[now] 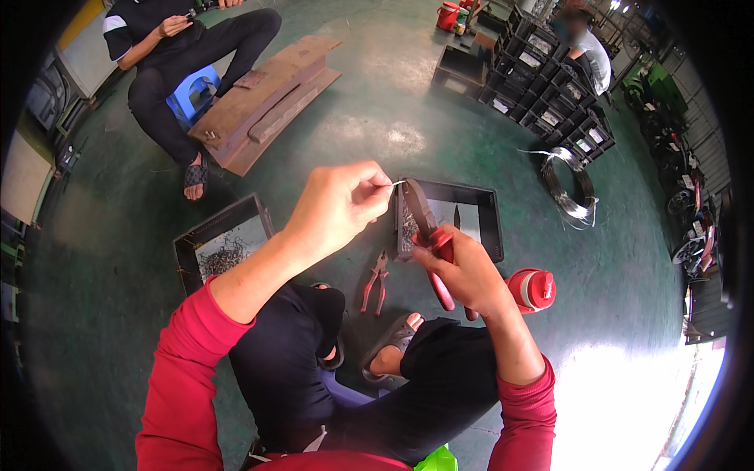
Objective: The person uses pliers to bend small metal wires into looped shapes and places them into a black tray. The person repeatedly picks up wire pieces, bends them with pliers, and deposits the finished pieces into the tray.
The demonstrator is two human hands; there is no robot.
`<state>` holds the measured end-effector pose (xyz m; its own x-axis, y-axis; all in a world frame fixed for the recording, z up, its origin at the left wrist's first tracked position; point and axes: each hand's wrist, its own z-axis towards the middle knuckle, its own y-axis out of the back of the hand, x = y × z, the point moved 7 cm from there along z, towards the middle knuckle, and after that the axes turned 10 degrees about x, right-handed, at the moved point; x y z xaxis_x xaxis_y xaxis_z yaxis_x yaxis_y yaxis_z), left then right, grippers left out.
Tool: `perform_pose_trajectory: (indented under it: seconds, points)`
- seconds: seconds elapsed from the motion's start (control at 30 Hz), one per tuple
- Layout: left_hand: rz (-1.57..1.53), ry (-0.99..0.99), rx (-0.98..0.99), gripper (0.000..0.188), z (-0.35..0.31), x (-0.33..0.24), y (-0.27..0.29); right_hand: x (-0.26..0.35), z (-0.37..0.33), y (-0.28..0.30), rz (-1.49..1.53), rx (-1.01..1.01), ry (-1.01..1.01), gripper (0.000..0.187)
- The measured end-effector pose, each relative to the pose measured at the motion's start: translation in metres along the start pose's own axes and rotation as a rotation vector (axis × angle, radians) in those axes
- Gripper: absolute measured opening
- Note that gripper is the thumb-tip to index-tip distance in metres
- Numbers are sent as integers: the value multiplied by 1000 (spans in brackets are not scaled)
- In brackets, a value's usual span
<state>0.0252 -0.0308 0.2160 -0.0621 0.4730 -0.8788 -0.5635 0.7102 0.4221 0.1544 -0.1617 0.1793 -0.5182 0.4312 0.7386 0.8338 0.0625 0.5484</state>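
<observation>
While my left grip (339,206) is pinching a thin wire (398,183), my right grip (465,271) is holding red-handled cutters (422,209).
From afar, I am seeing the wire reaching the cutters' tip; a black crate (491,225) is sitting beyond, pliers (380,271) are lying on the floor (613,271) left of a red jug (534,290).

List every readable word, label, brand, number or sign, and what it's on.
None can be read.
Stacked crates: pale patches, perhaps labels; too small and blurred.
Motorbikes: pale patches; too small to tell if lettered.
Red jug: no legible text.
Held pliers and floor pliers: no legible marks.
</observation>
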Motion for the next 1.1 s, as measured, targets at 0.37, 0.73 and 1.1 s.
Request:
perform_pose_trajectory:
  seconds: [0.37,0.73,1.1]
  points:
    - [-299,68,166,28,5,20,-4,-9,-3,1,145,169,-108,42]
    - [-112,42,226,42,4,17,-8,-8,4,5,86,-65,-4,44]
    - [31,18,204,24,4,17,-7,-12,5,-12,250,103,8,40]
